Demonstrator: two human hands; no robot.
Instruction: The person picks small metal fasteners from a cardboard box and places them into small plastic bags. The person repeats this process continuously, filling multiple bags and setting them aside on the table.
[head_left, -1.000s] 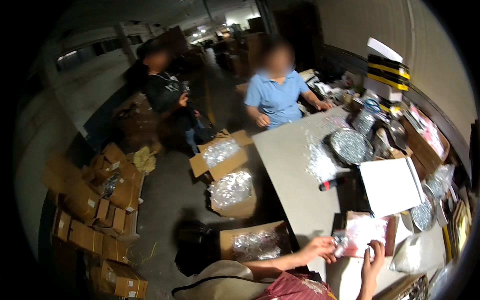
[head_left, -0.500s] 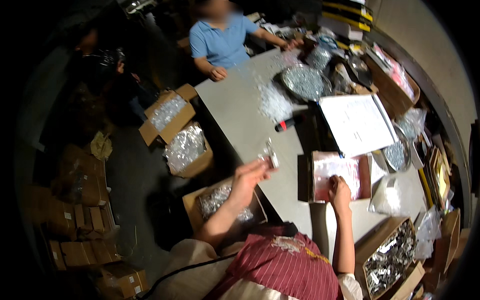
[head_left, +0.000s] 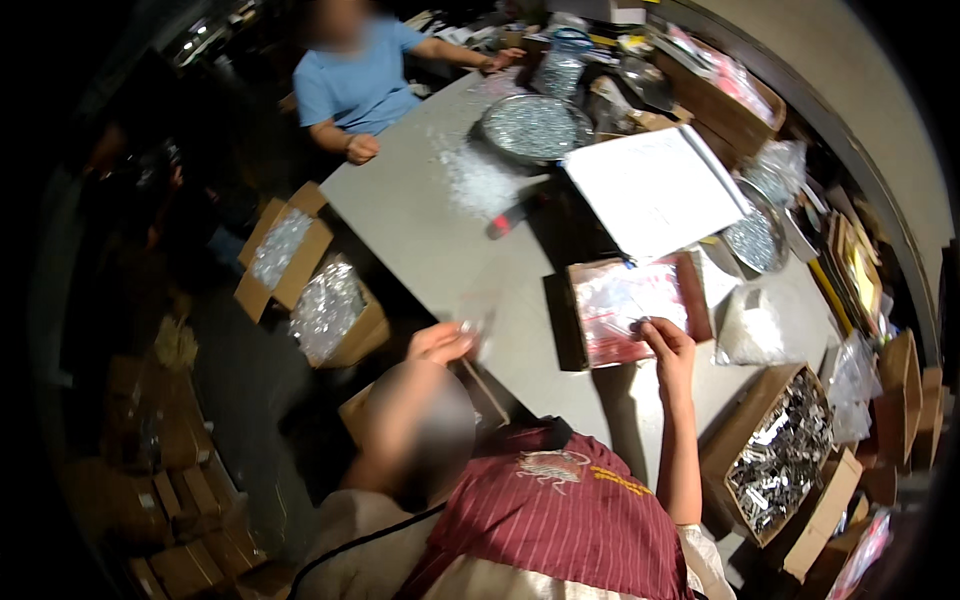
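Note:
My left hand (head_left: 440, 345) is closed on a small clear plastic bag (head_left: 480, 325), smeared by motion, near the table's left edge. What the bag contains cannot be made out. My right hand (head_left: 672, 345) is over an open cardboard box (head_left: 698, 300) of clear plastic bags (head_left: 625, 315) with red edges. Its thumb and fingers are pinched together; something small and shiny shows at the tips, too unclear to name. Below my left forearm, partly hidden behind it and a blurred patch, stands another cardboard box (head_left: 485, 390).
A clipboard with paper (head_left: 655, 190) lies beyond the bag box. Round pans (head_left: 537, 128) hold small shiny pieces. A carton of metal parts (head_left: 780, 450) stands at right, open cartons (head_left: 290, 255) at left. Across the grey table (head_left: 400, 210) sits a person in blue (head_left: 355, 80).
My view has shifted, so the table sits further left. My left hand has drawn back toward the carton beside the table with the bag. My right hand's fingertips have lifted from the bags.

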